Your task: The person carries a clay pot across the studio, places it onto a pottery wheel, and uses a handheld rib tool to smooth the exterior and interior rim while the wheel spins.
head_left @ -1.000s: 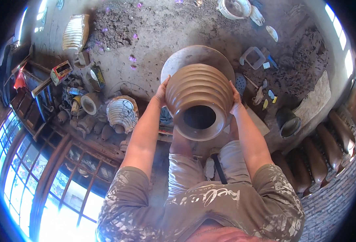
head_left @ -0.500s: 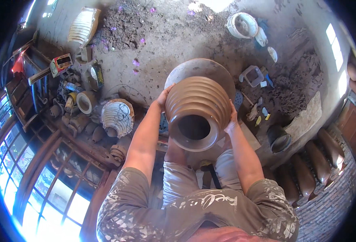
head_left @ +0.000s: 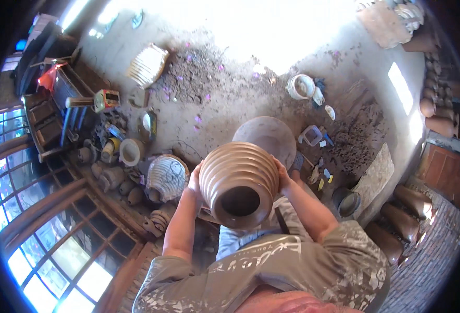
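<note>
A large brown clay pot (head_left: 240,164) with ribbed walls hangs between my two hands, its dark round mouth tilted toward me. My left hand (head_left: 194,178) presses against the pot's left side, and my right hand (head_left: 283,175) supports its right side. Most fingers are hidden behind the clay walls. Beyond the pot lies a round grey wheel head (head_left: 267,136) with nothing on its visible surface; the pot is apart from it and covers its near edge.
Left of me sit a white ribbed piece (head_left: 166,178) and several small pots (head_left: 131,152). On the right are a dark bucket (head_left: 347,202), a clear plastic tub (head_left: 311,135) and several long brown clay pots (head_left: 400,221). A white bucket (head_left: 300,87) stands farther off.
The pot has come off toward my body and slightly left, away from the wheel head, with both hands still on it. My view has shifted, showing more of the far floor.
</note>
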`<state>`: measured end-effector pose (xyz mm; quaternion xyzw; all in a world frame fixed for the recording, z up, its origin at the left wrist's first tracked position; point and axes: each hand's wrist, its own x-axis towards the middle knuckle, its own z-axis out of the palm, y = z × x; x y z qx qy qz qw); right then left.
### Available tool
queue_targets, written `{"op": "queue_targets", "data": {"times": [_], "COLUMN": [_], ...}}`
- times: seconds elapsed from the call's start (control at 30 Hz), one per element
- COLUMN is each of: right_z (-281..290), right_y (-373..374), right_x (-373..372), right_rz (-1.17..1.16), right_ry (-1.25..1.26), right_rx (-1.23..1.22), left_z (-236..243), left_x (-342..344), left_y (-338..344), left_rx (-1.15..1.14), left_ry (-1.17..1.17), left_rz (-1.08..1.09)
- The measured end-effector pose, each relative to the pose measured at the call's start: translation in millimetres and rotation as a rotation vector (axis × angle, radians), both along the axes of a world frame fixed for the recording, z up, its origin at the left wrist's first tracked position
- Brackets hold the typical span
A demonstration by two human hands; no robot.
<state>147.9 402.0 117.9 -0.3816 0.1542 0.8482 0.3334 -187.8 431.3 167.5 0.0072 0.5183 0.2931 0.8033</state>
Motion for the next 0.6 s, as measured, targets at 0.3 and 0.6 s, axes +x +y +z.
{"op": "queue_targets", "data": {"times": [0.3,0.6], "right_z": [134,166], "right_y": [82,183], "right_x": [-125,-171], "right_rz": [0.187,0.219], "right_ry": [0.245,0.331], "right_rx": [0.234,0.446], "left_z": [35,104], "left_x": [-163,-209], "left_y": [-36,80], "left_rx": [0.414,0.602], "left_ry": [0.324,0.297], "left_rz": [0.219,0.193]}}
